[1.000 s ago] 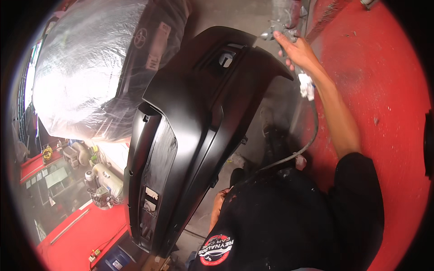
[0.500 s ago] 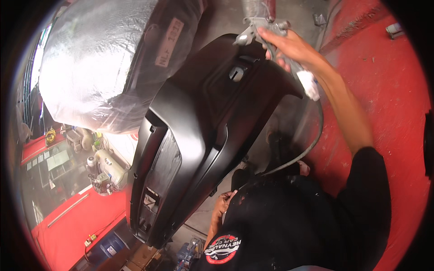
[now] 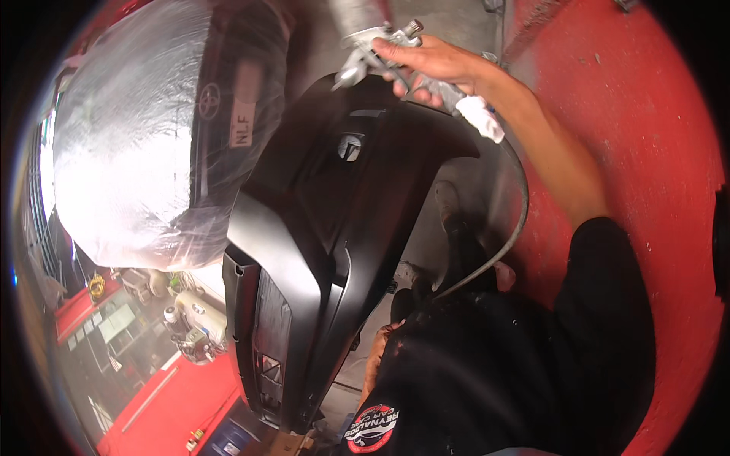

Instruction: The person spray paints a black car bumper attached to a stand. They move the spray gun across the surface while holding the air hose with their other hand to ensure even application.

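A black car bumper (image 3: 319, 251) stands on end in the middle of the view. My right hand (image 3: 430, 64) is shut on a silver spray gun (image 3: 365, 49), held just above the bumper's upper end. A white rag (image 3: 480, 118) is wrapped at the gun's base, and a grey hose (image 3: 511, 228) runs from it down to my body. My left hand (image 3: 374, 357) hangs low beside my dark shirt, near the bumper's lower edge; its fingers are mostly hidden.
A car front wrapped in clear plastic sheeting (image 3: 144, 152) fills the left. A red wall (image 3: 646, 152) rises on the right. A red bench with tools and containers (image 3: 152, 334) lies at the lower left. Grey concrete floor (image 3: 456, 23) shows at top.
My right hand has carried the spray gun leftward and downward, from beyond the bumper's top right corner to over its upper end. The view has shifted slightly.
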